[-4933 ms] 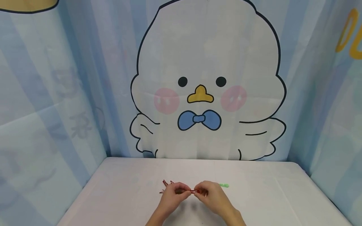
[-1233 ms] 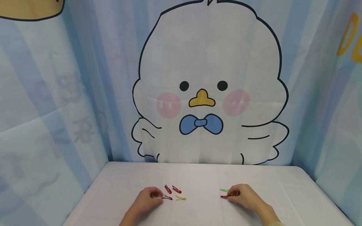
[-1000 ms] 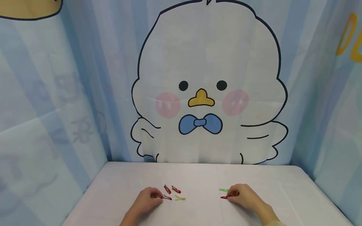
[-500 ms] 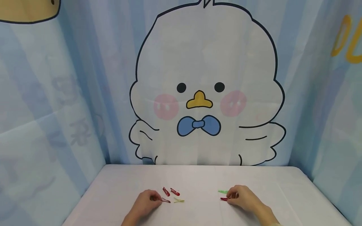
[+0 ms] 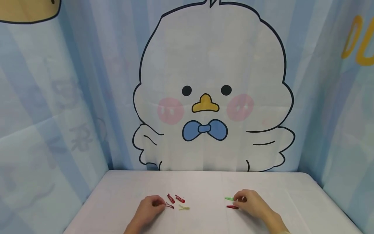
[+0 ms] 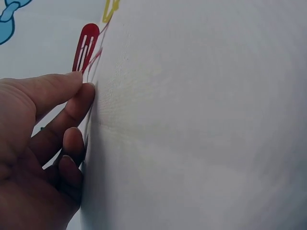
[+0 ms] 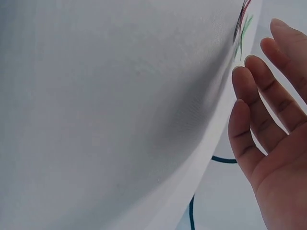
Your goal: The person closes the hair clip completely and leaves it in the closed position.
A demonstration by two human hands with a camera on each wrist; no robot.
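My left hand (image 5: 149,209) pinches a red snap hair clip (image 6: 86,43) between thumb and index finger, low over the table. In the head view that hair clip shows its two arms spread apart. Just beyond it lie two more red hair clips (image 5: 170,198) (image 5: 180,198), with a yellow hair clip (image 5: 184,207) to their right. Over on the right, my right hand (image 5: 251,204) holds nothing, its fingers loosely bent. Beside its fingertips a dark red hair clip (image 5: 232,207) lies on the table, and a green hair clip (image 5: 229,198) lies just behind that one.
A white cloth covers the table (image 5: 204,221). Behind it hangs a blue and white curtain (image 5: 210,58) with a printed white chick wearing a bow tie. More curtain (image 5: 43,113) closes off the left side, and the right side too.
Several seconds ago both hands held a red hair clip together mid-table; since then they have moved apart. My right hand has just let go of its red hair clip; my left still pinches one.
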